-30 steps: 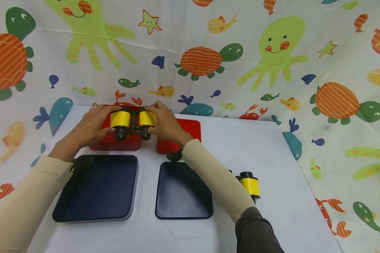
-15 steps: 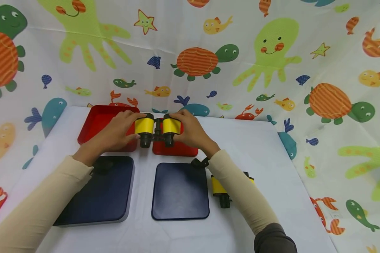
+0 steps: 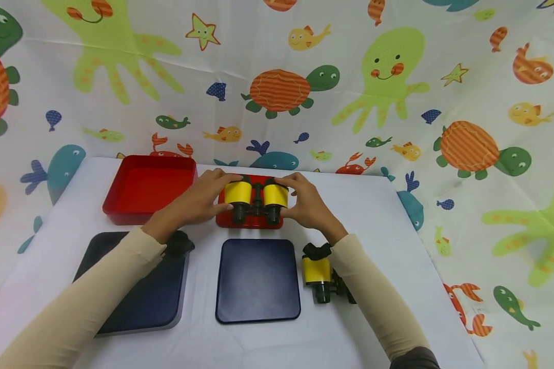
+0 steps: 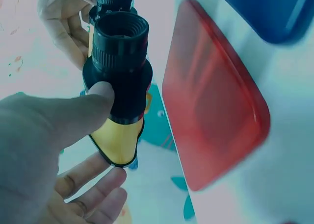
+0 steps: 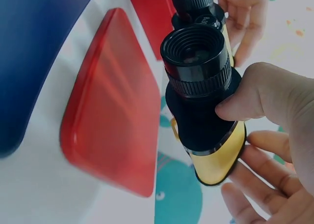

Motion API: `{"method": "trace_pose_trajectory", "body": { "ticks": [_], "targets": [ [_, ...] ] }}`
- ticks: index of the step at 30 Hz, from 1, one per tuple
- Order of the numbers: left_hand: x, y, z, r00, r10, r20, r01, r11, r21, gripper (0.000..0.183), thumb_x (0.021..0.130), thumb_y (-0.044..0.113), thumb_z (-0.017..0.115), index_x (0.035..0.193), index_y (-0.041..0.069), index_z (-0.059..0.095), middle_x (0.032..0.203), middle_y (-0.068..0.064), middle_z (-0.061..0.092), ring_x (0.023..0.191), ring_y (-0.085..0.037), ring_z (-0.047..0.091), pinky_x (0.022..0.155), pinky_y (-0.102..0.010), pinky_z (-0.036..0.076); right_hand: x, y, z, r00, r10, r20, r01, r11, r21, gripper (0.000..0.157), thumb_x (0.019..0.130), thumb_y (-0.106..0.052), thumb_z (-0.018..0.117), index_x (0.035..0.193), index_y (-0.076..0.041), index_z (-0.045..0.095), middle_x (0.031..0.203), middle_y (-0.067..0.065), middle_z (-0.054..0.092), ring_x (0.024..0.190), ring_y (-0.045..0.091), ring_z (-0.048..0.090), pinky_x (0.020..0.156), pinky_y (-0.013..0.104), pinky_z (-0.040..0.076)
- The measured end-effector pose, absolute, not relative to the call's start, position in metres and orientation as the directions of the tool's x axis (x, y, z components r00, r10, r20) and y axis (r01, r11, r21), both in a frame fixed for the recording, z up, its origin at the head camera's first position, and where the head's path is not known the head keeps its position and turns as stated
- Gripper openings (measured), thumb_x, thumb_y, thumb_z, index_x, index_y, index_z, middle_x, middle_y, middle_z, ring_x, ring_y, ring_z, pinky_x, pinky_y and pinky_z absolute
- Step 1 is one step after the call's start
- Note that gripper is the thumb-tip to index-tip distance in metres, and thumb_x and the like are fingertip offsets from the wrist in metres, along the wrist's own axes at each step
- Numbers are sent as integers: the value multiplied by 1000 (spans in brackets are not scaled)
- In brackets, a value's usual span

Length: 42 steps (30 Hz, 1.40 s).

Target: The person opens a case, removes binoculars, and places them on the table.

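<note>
In the head view a pair of yellow and black binoculars (image 3: 238, 193) is held between my two hands over the red lid (image 3: 224, 220). My left hand (image 3: 198, 197) grips the left barrel, and my right hand (image 3: 308, 202) grips the right one. The left wrist view shows the thumb pressing the black housing near the eyepiece (image 4: 120, 42), with the fingers on the far side. From the right wrist, the same kind of grip shows around the other yellow barrel (image 5: 218, 165). The lid's glossy top (image 5: 120, 101) lies below the binoculars, apart from them.
A red box (image 3: 129, 218), open at the top, stands back left. In front are a dark blue box (image 3: 143, 302), partly behind my left sleeve, and a flat dark blue lid (image 3: 258, 282). Second yellow binoculars (image 3: 317, 271) lie front right, partly under my right forearm. A patterned cloth (image 3: 240, 46) hangs behind.
Both hands have carried the binoculars rightward from over the red box to over the red lid. The red box's inside now shows, and the head view has shifted slightly.
</note>
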<state>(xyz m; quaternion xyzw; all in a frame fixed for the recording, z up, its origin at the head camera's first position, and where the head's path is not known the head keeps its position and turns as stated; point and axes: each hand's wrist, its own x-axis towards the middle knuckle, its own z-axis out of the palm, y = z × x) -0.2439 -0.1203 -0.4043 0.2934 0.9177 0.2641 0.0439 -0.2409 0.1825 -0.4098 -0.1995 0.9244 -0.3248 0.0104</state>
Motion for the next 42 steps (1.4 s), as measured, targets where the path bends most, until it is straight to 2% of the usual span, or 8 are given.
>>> {"method": "trace_pose_trajectory", "body": {
  "ticks": [7,13,17,24,34,42],
  "targets": [
    [-247,-92,-414,-823,564,70,507,673,539,79,93,21,84,161,17,44,156,-22,47,145,-42,43,115,-64,48,-234,208,-413,-931,-352,97,-334,715,-614,76,83,-9,87,153,-12,57,140,11,56,124,29,56,106,49,56],
    [-249,-71,-423,-810,578,100,524,636,566,76,92,21,85,158,15,49,152,-21,51,142,-41,46,116,-62,48,-229,229,-415,-940,-332,77,-308,730,-610,78,82,-4,86,154,-13,57,141,11,56,128,29,57,106,49,57],
    [-250,-59,-427,-804,584,112,532,622,575,76,90,21,87,156,15,51,149,-19,53,141,-39,47,118,-61,46,-227,242,-418,-940,-334,68,-303,724,-619,78,83,-1,84,155,-13,55,143,11,55,129,31,57,108,52,56],
    [-253,-38,-432,-786,609,107,546,603,582,75,92,26,85,158,18,49,156,-17,50,144,-37,44,121,-59,44,-224,264,-420,-953,-299,47,-264,743,-615,79,83,1,83,155,-15,55,145,11,54,132,32,57,109,54,55],
    [-262,-8,-437,-786,610,105,545,602,583,77,92,29,85,159,20,49,155,-15,50,145,-34,44,120,-55,47,-227,294,-424,-958,-285,18,-232,740,-632,73,86,2,82,153,-12,57,150,14,52,136,36,54,112,61,51],
    [-271,15,-439,-784,615,83,539,608,582,76,93,30,84,159,20,49,148,-13,54,136,-30,48,116,-47,50,-231,316,-428,-966,-259,-5,-197,747,-636,74,85,3,82,153,-13,58,151,13,52,137,36,54,112,58,52]
  ]
}}
